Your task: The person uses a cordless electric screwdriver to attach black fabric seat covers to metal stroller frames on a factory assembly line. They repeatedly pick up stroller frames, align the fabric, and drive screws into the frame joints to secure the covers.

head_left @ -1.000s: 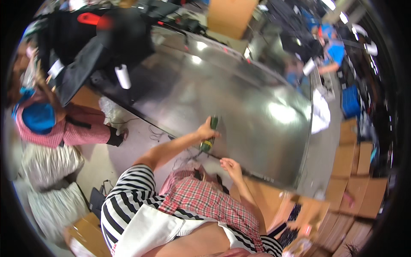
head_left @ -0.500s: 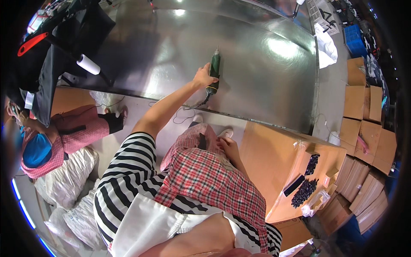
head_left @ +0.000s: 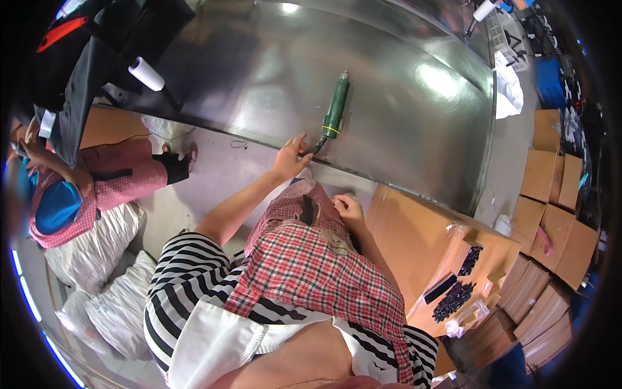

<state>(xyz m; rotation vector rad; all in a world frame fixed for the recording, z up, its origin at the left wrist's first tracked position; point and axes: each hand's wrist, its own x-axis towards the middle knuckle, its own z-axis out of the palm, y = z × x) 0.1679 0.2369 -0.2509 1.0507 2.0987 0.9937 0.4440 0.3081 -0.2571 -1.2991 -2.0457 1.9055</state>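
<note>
A green electric screwdriver [head_left: 336,104] lies on the shiny metal table [head_left: 402,123], its thin bit directed toward the far side. A yellow band circles its rear end, where a dark cord [head_left: 318,146] comes out near the table's front edge. My left hand [head_left: 291,159] is at that edge beside the cord, clear of the screwdriver's body, with fingers apart; whether a fingertip touches the cord I cannot tell. Close to my red checked apron [head_left: 311,259], my right hand [head_left: 348,210] is closed with curled fingers; what it holds, if anything, is hidden.
A large cardboard box [head_left: 405,230] stands to my right, with small dark parts [head_left: 453,301] heaped on it. Cartons [head_left: 541,175] are stacked farther right. Black fabric [head_left: 81,97] hangs at the left, near a co-worker's checked apron [head_left: 129,178] and white sacks [head_left: 97,246].
My left hand has let go of the screwdriver and drawn back to the table edge by its cord. The screwdriver stays lying on the table. My right hand remains by the apron.
</note>
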